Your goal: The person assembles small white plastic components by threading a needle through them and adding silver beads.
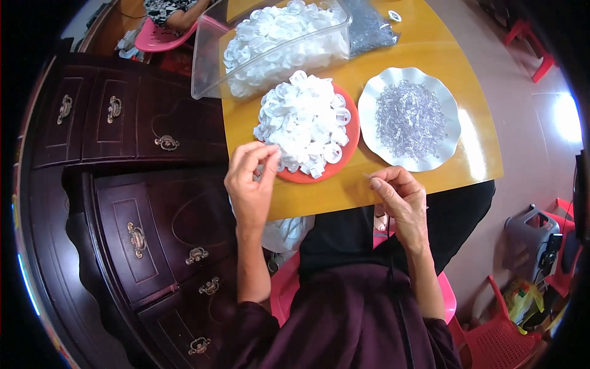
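A heap of small white plastic pieces (301, 120), several with round clear-looking ends, covers most of an orange-red plate (352, 132). At the plate's near left edge, my left hand (251, 181) is closed in a pinch on a white plastic piece, mostly hidden by the fingertips. A white scalloped plate (452, 130) stands to the right, holding many thin clear plastic sticks (410, 118). Just in front of it, my right hand (401, 197) pinches one thin clear stick (367, 176) between thumb and forefinger, its tip pointing left.
Behind the plates, a clear plastic bin (209, 71) is full of white pieces, beside a bag of dark-looking clear parts (372, 27). A small round piece (394, 16) lies on the yellow table (479, 147). Dark drawers (129, 234) stand left; another person's arm (184, 18) shows at far left.
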Tool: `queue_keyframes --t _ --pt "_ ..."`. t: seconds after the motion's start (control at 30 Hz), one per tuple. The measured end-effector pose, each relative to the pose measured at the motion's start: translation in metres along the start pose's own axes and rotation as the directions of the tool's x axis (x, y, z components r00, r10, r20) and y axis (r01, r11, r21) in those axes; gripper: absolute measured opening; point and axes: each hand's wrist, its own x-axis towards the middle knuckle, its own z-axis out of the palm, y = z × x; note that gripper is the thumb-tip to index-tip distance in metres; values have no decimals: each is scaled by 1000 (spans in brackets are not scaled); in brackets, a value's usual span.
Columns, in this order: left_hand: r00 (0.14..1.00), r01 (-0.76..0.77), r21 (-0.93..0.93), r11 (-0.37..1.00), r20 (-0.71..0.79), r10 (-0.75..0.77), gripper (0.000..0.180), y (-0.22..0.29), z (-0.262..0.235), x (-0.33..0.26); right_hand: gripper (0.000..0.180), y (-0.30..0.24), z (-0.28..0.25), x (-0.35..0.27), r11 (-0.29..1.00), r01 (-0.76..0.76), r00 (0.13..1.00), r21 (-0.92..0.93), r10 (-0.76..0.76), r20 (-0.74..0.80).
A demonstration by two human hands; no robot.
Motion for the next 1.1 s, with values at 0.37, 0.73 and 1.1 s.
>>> queue_keyframes --t 0.37,0.73,1.1 --pt "998 -15 -79 997 54 19 15 -23 8 16 13 10 10 -4 995 31 999 -97 -27 36" --pt "881 451 -864 226 388 -272 18 31 17 -24 9 -15 26 -16 964 207 978 -169 -202 48" --pt "845 534 -812 237 497 -199 19 44 57 -34 10 -13 16 -12 873 445 896 -201 -432 105"
